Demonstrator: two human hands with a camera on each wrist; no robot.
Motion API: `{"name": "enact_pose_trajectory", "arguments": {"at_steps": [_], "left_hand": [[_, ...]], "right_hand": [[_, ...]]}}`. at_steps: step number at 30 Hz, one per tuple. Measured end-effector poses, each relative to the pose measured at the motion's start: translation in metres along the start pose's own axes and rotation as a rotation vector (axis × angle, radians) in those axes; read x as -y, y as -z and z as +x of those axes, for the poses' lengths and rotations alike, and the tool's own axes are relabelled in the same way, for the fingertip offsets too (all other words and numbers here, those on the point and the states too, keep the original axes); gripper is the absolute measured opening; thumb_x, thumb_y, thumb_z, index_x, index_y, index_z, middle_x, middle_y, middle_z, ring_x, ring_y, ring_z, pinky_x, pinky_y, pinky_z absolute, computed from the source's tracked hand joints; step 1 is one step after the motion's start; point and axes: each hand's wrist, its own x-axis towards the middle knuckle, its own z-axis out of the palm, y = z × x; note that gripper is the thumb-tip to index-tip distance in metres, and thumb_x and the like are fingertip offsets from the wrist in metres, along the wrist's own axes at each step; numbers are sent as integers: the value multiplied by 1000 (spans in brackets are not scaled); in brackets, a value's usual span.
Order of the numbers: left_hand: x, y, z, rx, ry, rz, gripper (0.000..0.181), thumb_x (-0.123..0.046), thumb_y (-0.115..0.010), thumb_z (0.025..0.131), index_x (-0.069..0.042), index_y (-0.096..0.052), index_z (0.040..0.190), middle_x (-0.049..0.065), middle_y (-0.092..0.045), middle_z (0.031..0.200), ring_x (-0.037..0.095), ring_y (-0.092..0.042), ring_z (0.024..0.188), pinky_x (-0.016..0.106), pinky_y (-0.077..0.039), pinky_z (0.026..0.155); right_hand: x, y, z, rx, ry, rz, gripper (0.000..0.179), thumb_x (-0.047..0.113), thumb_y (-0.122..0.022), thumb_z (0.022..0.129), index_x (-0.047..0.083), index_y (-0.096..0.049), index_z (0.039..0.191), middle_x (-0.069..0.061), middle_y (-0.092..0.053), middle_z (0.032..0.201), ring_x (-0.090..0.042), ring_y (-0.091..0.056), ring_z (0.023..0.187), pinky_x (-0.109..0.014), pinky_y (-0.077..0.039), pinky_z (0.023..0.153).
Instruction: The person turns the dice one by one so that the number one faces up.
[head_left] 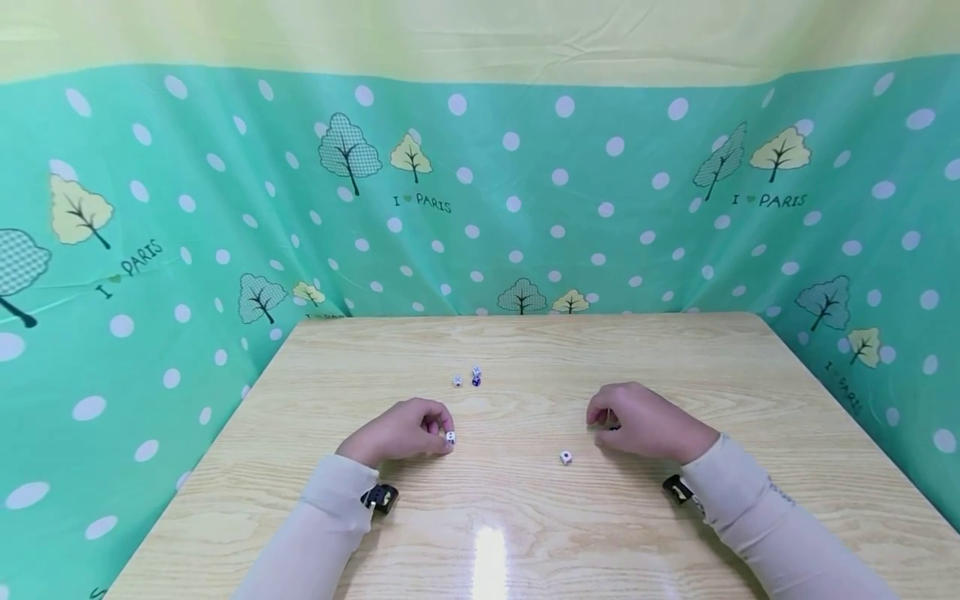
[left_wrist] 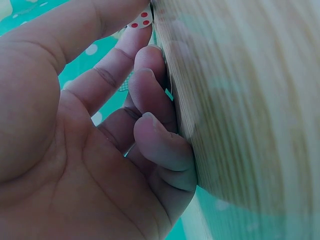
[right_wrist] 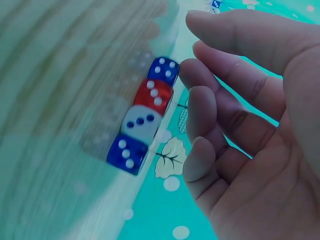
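left hand [head_left: 405, 429] pinches a white, red-pipped, plastic-looking die [left_wrist: 140, 21]; right hand [head_left: 641, 421], loosely parted, holds nothing beside a blue-red-white-blue dice row [right_wrist: 142, 121]. likely light, hard, slick: grasp opposite faces.

In the head view, a long, pale off-white fabric left sleeve [head_left: 303, 537] at seven o'clock reaches the bare left hand [head_left: 405, 429]. A matching off-white fabric right sleeve [head_left: 772, 525] at four o'clock bears a small greyish mark [head_left: 782, 492] along its upper edge, above the bare right hand [head_left: 651, 423]. A small, black, blocky left wrist device [head_left: 381, 498] sits at its cuff's four o'clock; a similar black right wrist device [head_left: 677, 489], at its cuff's eight.
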Motion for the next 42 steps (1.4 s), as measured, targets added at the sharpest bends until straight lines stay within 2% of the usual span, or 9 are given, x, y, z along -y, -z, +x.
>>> {"name": "enact_pose_trajectory", "arguments": {"at_steps": [4, 9, 16, 27, 31, 42], "left_hand": [[2, 0, 1, 0, -1, 13, 16, -19, -83, 88, -15, -69, 94, 0, -57, 79, 14, -51, 69, 29, -43, 63], [1, -1, 0, -1, -5, 17, 16, -19, -83, 88, -16, -69, 94, 0, -58, 79, 14, -51, 69, 29, -43, 62], [-1, 0, 0, -2, -7, 13, 17, -17, -83, 87, -13, -69, 94, 2, -58, 80, 16, -51, 70, 30, -43, 63], [-1, 0, 0, -2, 6, 17, 16, -19, -83, 87, -16, -69, 94, 1, -59, 81, 15, -52, 71, 29, -44, 64], [0, -1, 0, -5, 9, 13, 16, -18, -84, 87, -16, -69, 94, 1, -59, 81, 15, -52, 71, 29, -43, 64], [0, -1, 0, -4, -6, 22, 17, -18, -83, 87, -15, -69, 94, 1, -59, 81, 15, -52, 72, 30, -44, 65]], "right_hand": [[-5, 4, -1, 7, -30, -3, 17, 14, -86, 83, 19, -74, 95, 9, -69, 93, -11, -63, 85, -30, -55, 78], [-10, 8, -2, 13, -28, -9, 16, 13, -85, 83, 17, -74, 95, 6, -69, 93, -12, -62, 86, -33, -55, 79], [-6, 8, -2, 15, -30, -12, 15, 14, -85, 84, 18, -75, 95, 7, -69, 94, -12, -62, 86, -32, -55, 79], [26, -6, -1, 35, 115, -16, 14, 19, -84, 84, 21, -76, 95, 11, -67, 90, -10, -61, 84, -29, -54, 78], [35, -10, -1, 41, 133, -13, 14, 23, -84, 84, 23, -76, 96, 13, -65, 89, -9, -60, 84, -27, -53, 77], [43, -16, 0, 30, 189, -33, 11, 14, -82, 85, 23, -76, 90, 12, -64, 86, -6, -59, 80, -25, -53, 75]]}}
